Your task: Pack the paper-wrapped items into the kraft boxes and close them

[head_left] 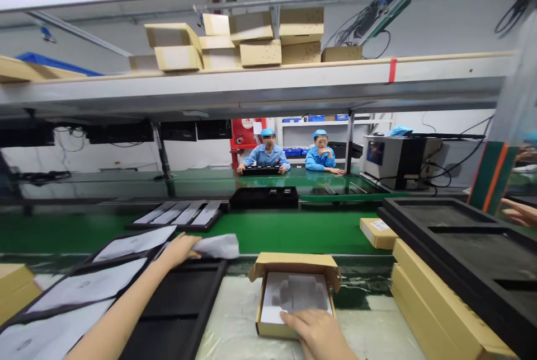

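Observation:
My left hand (pixel 181 249) grips a flat grey-white plastic packet (pixel 218 246) above the far end of a black tray (pixel 174 293). More flat grey-white packets (pixel 86 284) lie in the tray's left row, partly covered by my forearm. In front of me stands a small open cardboard box (pixel 277 331), its lid flap raised at the back. A white insert (pixel 272 293) with a grey, shaded middle fills it. My right hand (pixel 321 335) is at the box's front edge, fingers curled on the front wall with a fingertip over the insert; the thumb side is partly hidden.
Another black tray (pixel 205 225) of packets and a dark tray (pixel 263 197) sit on the green conveyor (pixel 268 231). At right, black trays (pixel 457 237) rest over cardboard boxes (pixel 436 298), near a small closed box (pixel 377 232). Two people in blue sit opposite. A shelf hangs overhead.

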Motion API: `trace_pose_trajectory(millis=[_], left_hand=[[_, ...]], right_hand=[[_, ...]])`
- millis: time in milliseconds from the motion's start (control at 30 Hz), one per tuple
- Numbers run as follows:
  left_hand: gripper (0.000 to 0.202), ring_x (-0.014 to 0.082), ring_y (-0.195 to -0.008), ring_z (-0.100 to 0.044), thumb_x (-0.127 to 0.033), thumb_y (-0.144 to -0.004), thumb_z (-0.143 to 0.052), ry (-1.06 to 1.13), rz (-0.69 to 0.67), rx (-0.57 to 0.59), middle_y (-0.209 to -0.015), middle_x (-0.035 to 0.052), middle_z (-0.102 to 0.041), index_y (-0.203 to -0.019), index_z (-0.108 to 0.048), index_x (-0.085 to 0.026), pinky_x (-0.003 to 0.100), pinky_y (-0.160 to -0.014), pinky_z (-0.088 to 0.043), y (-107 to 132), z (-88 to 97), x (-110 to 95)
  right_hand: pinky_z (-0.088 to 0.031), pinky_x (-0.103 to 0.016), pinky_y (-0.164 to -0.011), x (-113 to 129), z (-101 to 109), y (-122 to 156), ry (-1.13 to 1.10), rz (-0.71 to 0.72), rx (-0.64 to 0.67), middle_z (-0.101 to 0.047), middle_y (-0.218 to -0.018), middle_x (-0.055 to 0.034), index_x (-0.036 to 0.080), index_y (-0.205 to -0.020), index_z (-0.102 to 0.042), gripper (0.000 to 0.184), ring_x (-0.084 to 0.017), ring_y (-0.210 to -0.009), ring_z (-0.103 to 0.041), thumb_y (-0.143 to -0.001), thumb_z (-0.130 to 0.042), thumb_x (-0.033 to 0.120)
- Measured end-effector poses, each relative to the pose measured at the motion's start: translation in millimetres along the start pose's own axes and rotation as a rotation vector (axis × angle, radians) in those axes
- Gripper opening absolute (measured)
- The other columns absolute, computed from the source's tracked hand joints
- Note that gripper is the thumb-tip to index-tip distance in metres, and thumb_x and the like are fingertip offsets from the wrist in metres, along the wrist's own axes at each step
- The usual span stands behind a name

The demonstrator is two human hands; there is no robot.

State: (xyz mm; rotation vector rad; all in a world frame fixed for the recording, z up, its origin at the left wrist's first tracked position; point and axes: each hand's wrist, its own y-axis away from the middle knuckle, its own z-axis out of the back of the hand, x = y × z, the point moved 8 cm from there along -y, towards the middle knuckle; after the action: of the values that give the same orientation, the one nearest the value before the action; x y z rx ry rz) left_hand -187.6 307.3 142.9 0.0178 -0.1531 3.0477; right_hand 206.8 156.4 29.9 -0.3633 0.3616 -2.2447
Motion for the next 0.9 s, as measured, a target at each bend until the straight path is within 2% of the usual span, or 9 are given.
trace_pose_trajectory(millis=[133, 233, 367, 467, 533, 633, 700, 800, 900], left_hand=[[0.035, 0.0289, -0.121, -0.061, -0.036, -0.094, -0.055, -0.018, -0.015, -0.216, -0.126, 0.0107, -0.069, -0.124, -0.063, -0.02, 0.047, -0.12, -0.02, 70.6, 55.1, -31.6], [0.035, 0.0283, -0.113, -0.064, -0.041, -0.092, -0.061, -0.024, -0.076, -0.417, -0.12, 0.0071, -0.072, -0.121, -0.064, -0.022, 0.043, -0.107, -0.04, 139.3, 79.8, -79.2], [0.031, 0.0191, -0.086, -0.071, -0.018, -0.076, -0.075, 0.024, -0.392, -0.331, -0.096, -0.0056, -0.076, -0.103, -0.066, -0.03, 0.039, -0.097, -0.048, 215.0, 15.6, -174.9], [0.03, 0.0175, -0.067, -0.069, -0.026, -0.065, -0.084, 0.026, -0.58, -0.345, -0.076, -0.0073, -0.073, -0.087, -0.063, -0.026, 0.038, -0.093, -0.053, 247.1, -52.2, -230.3], [0.029, 0.0163, -0.062, -0.066, -0.034, -0.068, -0.083, 0.085, -0.644, -0.406, -0.072, -0.0071, -0.071, -0.085, -0.061, -0.024, 0.037, -0.094, -0.053, 255.1, -76.8, -248.1], [0.01, 0.0129, -0.06, -0.062, -0.033, -0.095, -0.059, 0.233, -0.716, -0.532, -0.069, -0.0083, -0.068, -0.09, -0.06, -0.025, 0.04, -0.115, -0.036, 259.8, -71.9, -251.3], [0.027, 0.0111, -0.056, -0.056, -0.018, -0.103, -0.037, 0.285, -0.794, -0.582, -0.065, -0.01, -0.064, -0.088, -0.059, -0.025, 0.045, -0.124, -0.017, 264.3, -54.6, -251.2], [0.032, 0.0117, -0.056, -0.054, -0.009, -0.1, -0.035, 0.286, -0.853, -0.61, -0.067, -0.01, -0.066, -0.091, -0.061, -0.025, 0.052, -0.125, -0.001, 271.0, -31.8, -259.8], [0.034, 0.0132, -0.063, -0.063, -0.009, -0.095, -0.037, 0.329, -0.779, -0.655, -0.078, -0.0041, -0.073, -0.119, -0.061, -0.017, 0.044, -0.125, 0.005, 271.4, -23.8, -273.3]], right_hand=[[-0.055, -0.038, -0.084, 14.8, 25.5, 1.3, -0.054, -0.043, -0.027, -0.065, -0.128, -0.0039, 0.028, -0.15, -0.038, 0.073, -0.025, -0.104, -0.065, -0.08, -0.045, 0.006], [-0.05, -0.041, -0.096, 27.7, 64.5, 6.6, -0.092, -0.007, -0.279, -0.054, -0.143, -0.0061, 0.025, -0.155, -0.029, 0.065, -0.025, -0.121, -0.057, -0.092, -0.04, 0.009], [-0.042, -0.045, -0.104, 46.7, 115.7, 31.4, -0.189, -0.099, -0.644, -0.052, -0.144, -0.0114, 0.016, -0.148, -0.039, 0.047, -0.028, -0.129, -0.049, -0.102, -0.035, 0.026], [-0.044, -0.044, -0.094, 96.0, 103.0, 37.1, 0.028, 0.068, -0.515, -0.067, -0.123, -0.01, 0.016, -0.134, -0.054, 0.051, -0.029, -0.11, -0.061, -0.101, -0.04, 0.052], [-0.044, -0.042, -0.084, 121.3, 77.8, 43.6, 0.175, 0.171, -0.442, -0.073, -0.091, -0.0037, 0.02, -0.111, -0.065, 0.047, -0.025, -0.085, -0.066, -0.101, -0.038, 0.057], [-0.043, -0.038, -0.073, 124.1, 50.9, 55.6, 0.178, 0.128, -0.439, -0.064, -0.064, 0.0024, 0.023, -0.089, -0.063, 0.049, -0.018, -0.06, -0.061, -0.107, -0.026, 0.051], [-0.043, -0.035, -0.068, 121.1, 46.6, 60.2, 0.122, 0.124, -0.419, -0.068, -0.068, 0.0038, 0.023, -0.091, -0.061, 0.041, -0.015, -0.059, -0.061, -0.108, -0.031, 0.044], [-0.043, -0.034, -0.069, 128.7, 65.6, 60.0, 0.134, 0.171, -0.452, -0.073, -0.077, 0.0054, 0.022, -0.09, -0.061, 0.026, -0.013, -0.061, -0.063, -0.106, -0.041, 0.028], [-0.046, -0.035, -0.073, 149.7, 89.5, 53.5, 0.282, 0.187, -0.51, -0.074, -0.078, 0.0047, 0.021, -0.09, -0.064, 0.017, -0.013, -0.061, -0.064, -0.098, -0.05, 0.016]])
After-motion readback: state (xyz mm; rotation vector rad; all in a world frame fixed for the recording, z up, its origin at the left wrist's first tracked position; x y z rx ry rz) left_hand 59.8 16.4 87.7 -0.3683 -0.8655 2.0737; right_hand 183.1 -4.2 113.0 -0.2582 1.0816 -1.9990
